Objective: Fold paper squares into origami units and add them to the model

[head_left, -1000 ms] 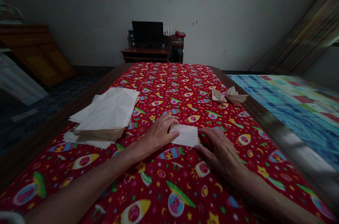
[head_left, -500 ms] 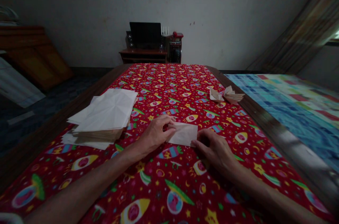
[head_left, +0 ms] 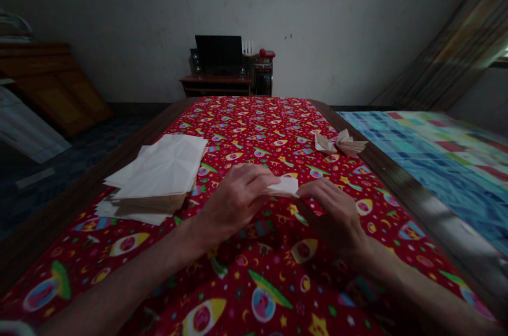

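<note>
A small folded sheet of white paper (head_left: pixel 286 185) is held up a little above the red patterned tablecloth (head_left: pixel 257 278), between my two hands. My left hand (head_left: pixel 244 193) is closed on its left end, fingers over the top. At the paper's right corner, my right hand (head_left: pixel 331 206) pinches the edge with its fingertips; the thumb is in shadow. To the left lies a stack of creased white paper sheets (head_left: pixel 162 166), with browner sheets below.
Two folded paper pieces (head_left: pixel 324 144) (head_left: pixel 350 144) stand near the table's right edge. Beyond the far end are a monitor (head_left: pixel 219 51) on a wooden desk. A bed with a blue checked cover (head_left: pixel 405 156) lies along the right, a wooden cabinet (head_left: pixel 47 87) at the left.
Both hands have lifted the paper off the cloth and tilted it, so it looks narrower. The left hand has moved right and now covers more of it.
</note>
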### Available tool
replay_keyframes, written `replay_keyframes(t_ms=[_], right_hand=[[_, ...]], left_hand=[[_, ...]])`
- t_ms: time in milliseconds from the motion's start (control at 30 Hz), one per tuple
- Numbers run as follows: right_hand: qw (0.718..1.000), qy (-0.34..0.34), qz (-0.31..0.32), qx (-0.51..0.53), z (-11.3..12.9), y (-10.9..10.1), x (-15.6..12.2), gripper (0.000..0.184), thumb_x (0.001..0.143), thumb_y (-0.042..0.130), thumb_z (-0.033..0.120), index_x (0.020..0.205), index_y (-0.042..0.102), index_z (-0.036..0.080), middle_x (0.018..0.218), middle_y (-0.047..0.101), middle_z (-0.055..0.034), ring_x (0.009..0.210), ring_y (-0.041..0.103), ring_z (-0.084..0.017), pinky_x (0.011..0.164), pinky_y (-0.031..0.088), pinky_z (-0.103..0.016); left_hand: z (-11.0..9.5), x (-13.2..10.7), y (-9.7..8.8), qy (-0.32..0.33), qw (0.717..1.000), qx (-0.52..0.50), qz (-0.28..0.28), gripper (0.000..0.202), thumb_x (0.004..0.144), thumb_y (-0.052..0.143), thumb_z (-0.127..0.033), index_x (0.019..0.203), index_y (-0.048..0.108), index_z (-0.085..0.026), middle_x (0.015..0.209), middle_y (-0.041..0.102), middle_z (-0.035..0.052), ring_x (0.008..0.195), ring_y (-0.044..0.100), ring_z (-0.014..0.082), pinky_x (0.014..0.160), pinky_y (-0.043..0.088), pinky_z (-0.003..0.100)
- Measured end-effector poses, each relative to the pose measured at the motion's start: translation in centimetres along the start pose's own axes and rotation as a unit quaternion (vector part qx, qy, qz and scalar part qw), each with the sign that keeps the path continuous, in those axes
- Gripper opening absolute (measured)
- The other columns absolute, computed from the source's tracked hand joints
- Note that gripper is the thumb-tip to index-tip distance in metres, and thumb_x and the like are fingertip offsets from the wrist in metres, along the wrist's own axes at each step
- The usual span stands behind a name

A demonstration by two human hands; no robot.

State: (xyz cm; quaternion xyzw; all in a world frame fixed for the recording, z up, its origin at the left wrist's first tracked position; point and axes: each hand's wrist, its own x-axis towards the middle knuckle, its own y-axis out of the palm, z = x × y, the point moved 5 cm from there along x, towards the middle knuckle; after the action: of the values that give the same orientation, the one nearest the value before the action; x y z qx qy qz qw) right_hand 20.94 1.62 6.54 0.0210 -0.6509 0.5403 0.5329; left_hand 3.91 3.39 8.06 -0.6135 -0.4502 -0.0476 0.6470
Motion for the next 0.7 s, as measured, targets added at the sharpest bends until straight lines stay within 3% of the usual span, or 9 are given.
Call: replay_keyframes(t_ms=[67, 167, 267, 367, 500, 700], right_hand=[[0.998, -0.055, 0.02, -0.033, 1.0, 0.0, 0.5, 0.011, 0.089, 0.05, 0.015, 0.081, 0.057, 0.019, 0.078, 0.066, -0.005, 0.071, 0.056, -0.017, 0.066, 0.042, -0.03], [0.99, -0.102, 0.073, -0.061, 1.8, 1.0, -0.1, 0.016, 0.092, 0.046, 0.017, 0.082, 0.059, 0.018, 0.081, 0.066, -0.0046, 0.071, 0.051, -0.017, 0.065, 0.038, -0.031], [0.984, -0.107, 0.136, -0.05, 1.8, 2.6, -1.3, 0.021, 0.094, 0.041, 0.019, 0.087, 0.061, 0.016, 0.082, 0.065, -0.006, 0.072, 0.049, -0.018, 0.065, 0.036, -0.032], [0.979, -0.106, 0.173, -0.007, 1.6, 3.8, -2.2, 0.025, 0.095, 0.039, 0.019, 0.089, 0.063, 0.015, 0.079, 0.063, -0.0065, 0.072, 0.049, -0.018, 0.064, 0.036, -0.032], [0.98, -0.059, 0.18, 0.065, 0.6, 4.4, -2.6, 0.022, 0.094, 0.044, 0.019, 0.087, 0.065, 0.016, 0.079, 0.062, -0.006, 0.073, 0.051, -0.016, 0.063, 0.038, -0.028], [0.959, 0.085, 0.193, 0.191, -1.1, 4.3, -3.1, 0.019, 0.092, 0.052, 0.026, 0.084, 0.068, 0.018, 0.082, 0.062, -0.0053, 0.072, 0.056, -0.013, 0.063, 0.042, -0.023]], left_hand=[[-0.5, -0.1, -0.4, 0.024, 0.999, 0.032, -0.001, 0.01, 0.091, 0.051, -0.019, 0.097, 0.058, -0.019, 0.103, 0.064, 0.0034, 0.1, 0.055, 0.0181, 0.095, 0.04, 0.035], [-0.4, -1.0, 0.2, 0.016, 0.997, 0.069, 0.029, 0.012, 0.092, 0.049, -0.018, 0.087, 0.059, -0.02, 0.093, 0.064, 0.0012, 0.091, 0.054, 0.0181, 0.09, 0.037, 0.036], [0.1, -2.5, 1.6, -0.013, 0.991, 0.09, 0.099, 0.013, 0.091, 0.048, -0.018, 0.088, 0.061, -0.02, 0.087, 0.062, 0.002, 0.085, 0.052, 0.0189, 0.078, 0.037, 0.034], [0.1, -4.0, 2.9, -0.031, 0.982, 0.071, 0.172, 0.011, 0.09, 0.051, -0.017, 0.089, 0.061, -0.019, 0.089, 0.063, 0.002, 0.086, 0.053, 0.019, 0.077, 0.037, 0.034], [-0.1, -5.0, 3.2, -0.061, 0.979, 0.038, 0.193, 0.008, 0.087, 0.057, -0.021, 0.093, 0.061, -0.02, 0.093, 0.063, 0.0017, 0.088, 0.054, 0.0192, 0.077, 0.039, 0.033], [0.6, -5.6, 3.5, -0.13, 0.98, -0.058, 0.14, 0.011, 0.089, 0.055, -0.026, 0.087, 0.064, -0.021, 0.091, 0.065, 0.0003, 0.087, 0.058, 0.0163, 0.079, 0.041, 0.029]])
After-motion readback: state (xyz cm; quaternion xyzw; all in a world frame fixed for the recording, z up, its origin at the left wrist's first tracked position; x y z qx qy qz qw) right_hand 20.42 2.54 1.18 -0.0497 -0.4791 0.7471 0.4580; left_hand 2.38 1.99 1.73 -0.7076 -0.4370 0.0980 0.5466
